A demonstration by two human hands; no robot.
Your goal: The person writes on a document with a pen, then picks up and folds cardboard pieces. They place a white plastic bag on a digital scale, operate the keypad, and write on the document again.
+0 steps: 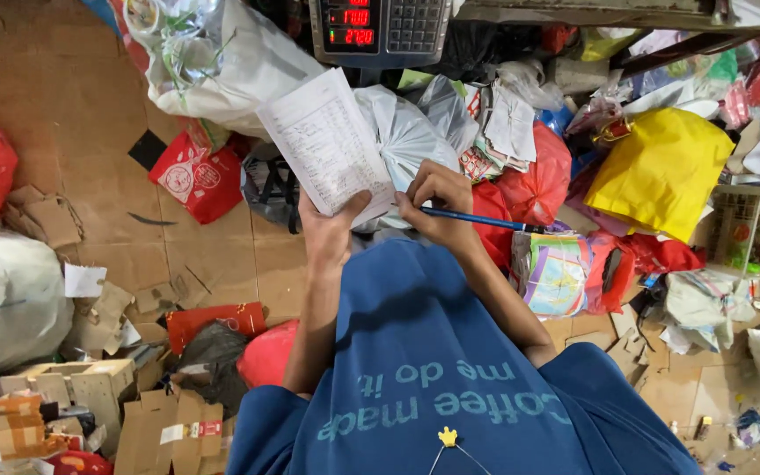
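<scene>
L hand point(325, 230) pinches the paper sheet point(327, 145) at its lower edge, thumb on top, fingers behind, so the sheet stands tilted up toward the eyes for reading. R hand point(433, 207), just right of that grip, is closed round a blue pen point(477, 220); tip meets the sheet's lower corner, barrel trailing out right. Above the grip: digital scale point(380, 26) w/ red readout. Behind the sheet, grey plastic bag point(406, 132); further right, yellow bag point(661, 167).

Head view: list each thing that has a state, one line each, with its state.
Sheet of paper: held up, tilted, in the left hand.
Blue pen: gripped in the right hand, tip at the sheet's lower edge.
Scale display: lit, red digits.
Yellow bag: full, closed.
Grey bag: tied shut.
</scene>
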